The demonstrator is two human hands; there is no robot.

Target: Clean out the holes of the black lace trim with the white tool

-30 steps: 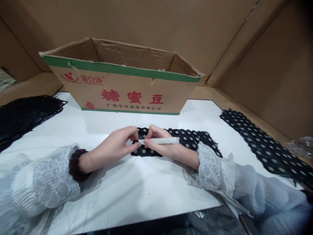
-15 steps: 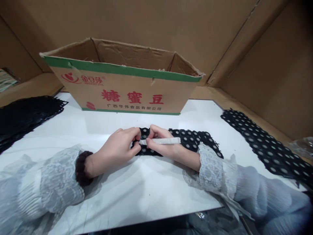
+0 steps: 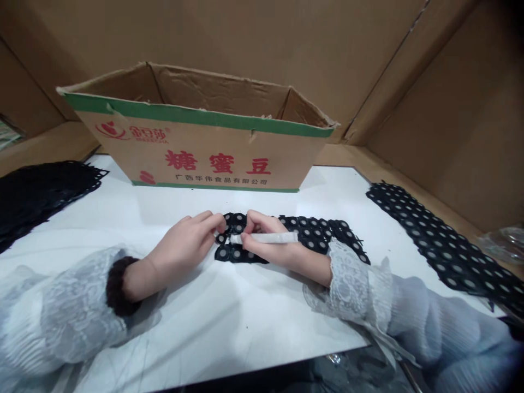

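A black sheet of joined round pieces [image 3: 315, 232], each with a pale grey disc in its middle, lies flat on the white board. My right hand [image 3: 272, 234] rests over it, shut on a white pen-shaped tool [image 3: 270, 238] whose tip points left, at the sheet's left part. My left hand [image 3: 190, 234] is at the sheet's left edge with its fingers curled together. Whatever its fingertips pinch, if anything, is hidden. Part of the sheet is covered by my right hand.
An open cardboard box [image 3: 213, 147] with a green rim stands behind the sheet. Several black pieces form a flat pile [image 3: 45, 191] on the left. A longer disc-studded black sheet [image 3: 446, 245] lies on the right, near clear plastic wrap [image 3: 505, 243]. Cardboard walls [image 3: 229, 38] surround the white board [image 3: 229, 322].
My left hand has drawn back left, uncovering more of the sheet's left end. The tool's tip has shifted slightly left. The whole view has moved a little.
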